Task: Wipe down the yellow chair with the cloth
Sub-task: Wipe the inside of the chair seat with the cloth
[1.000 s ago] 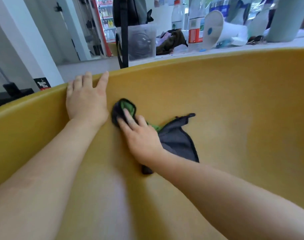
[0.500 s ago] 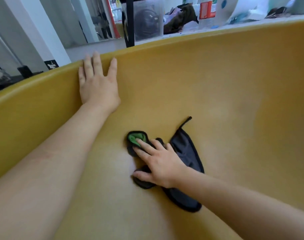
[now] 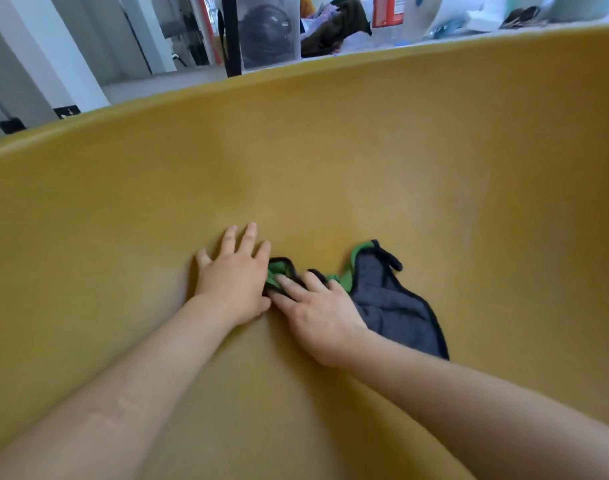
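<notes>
Both flat on the yellow chair point(image 3: 400, 161) – right hand point(image 3: 318, 315) presses cloth point(image 3: 389, 306), left hand point(image 3: 232, 278) beside

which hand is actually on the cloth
The right hand: its fingers lie over the bunched green edge of the cloth. The left hand lies flat on the bare yellow chair beside it.

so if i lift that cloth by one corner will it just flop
Likely floppy: the cloth lies crumpled, edges folded over showing green. Probably light: it bunches under the fingers of the right hand. It should slide easily on the smooth yellow chair.
</notes>
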A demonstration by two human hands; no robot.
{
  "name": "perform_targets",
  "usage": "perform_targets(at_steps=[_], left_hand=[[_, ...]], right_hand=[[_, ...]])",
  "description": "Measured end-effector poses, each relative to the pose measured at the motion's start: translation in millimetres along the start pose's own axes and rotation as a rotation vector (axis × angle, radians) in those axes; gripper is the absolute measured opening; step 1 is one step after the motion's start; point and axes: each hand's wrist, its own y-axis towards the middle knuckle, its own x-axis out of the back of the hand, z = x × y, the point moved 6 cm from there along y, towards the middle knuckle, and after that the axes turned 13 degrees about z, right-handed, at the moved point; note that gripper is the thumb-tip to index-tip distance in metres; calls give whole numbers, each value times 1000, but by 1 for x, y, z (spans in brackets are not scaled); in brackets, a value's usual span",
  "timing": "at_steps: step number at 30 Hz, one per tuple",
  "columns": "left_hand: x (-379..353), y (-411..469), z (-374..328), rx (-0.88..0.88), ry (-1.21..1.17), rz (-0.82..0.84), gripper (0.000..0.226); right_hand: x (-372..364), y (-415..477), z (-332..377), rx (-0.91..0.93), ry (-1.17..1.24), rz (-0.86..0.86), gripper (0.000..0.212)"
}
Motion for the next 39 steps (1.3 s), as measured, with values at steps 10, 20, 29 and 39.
perform_targets(at_steps=[10, 20, 29, 39], left_hand=[[5, -5, -74, -322, -508, 125, 43], [-20, -33, -139, -579, -460, 175, 47], [-20, -48, -134, -443, -579, 97, 46], [1, -102, -179, -561, -170, -119, 31]], right_hand=[[-12, -75, -52, -500, 216, 196, 61], [-8, -189, -135, -512, 35, 265, 45], [-11, -148, -23, -232, 503, 246, 64], [-9, -231, -51, -468, -42, 346, 43]])
